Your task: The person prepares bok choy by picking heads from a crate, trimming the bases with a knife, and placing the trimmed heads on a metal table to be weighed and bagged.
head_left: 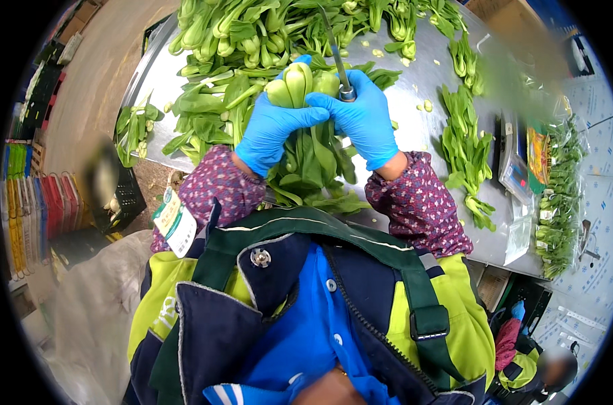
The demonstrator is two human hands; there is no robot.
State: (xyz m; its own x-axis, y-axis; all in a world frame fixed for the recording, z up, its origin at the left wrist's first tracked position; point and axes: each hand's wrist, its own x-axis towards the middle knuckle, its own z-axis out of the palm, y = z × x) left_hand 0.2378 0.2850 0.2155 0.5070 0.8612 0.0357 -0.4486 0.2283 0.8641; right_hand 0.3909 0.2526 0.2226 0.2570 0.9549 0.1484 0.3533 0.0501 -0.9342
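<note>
My left hand (269,135), in a blue glove, is closed around a bunch of bok choy (297,84). The pale stem ends point away from me and the green leaves hang toward my body. A knife (336,54) is gripped in my right hand (366,121), also gloved in blue, its narrow blade pointing up and away. The right thumb rests against the bunch beside the left thumb. Beyond both hands lies a large heap of bok choy (232,40), and more loose leaves spread to the left of the held bunch.
The metal table (411,91) carries scattered trimmings. Bok choy plants (462,135) lie in a line on its right side, near bagged greens (556,209) at the right edge. A black crate (125,199) stands at lower left. Another person (519,364) is at lower right.
</note>
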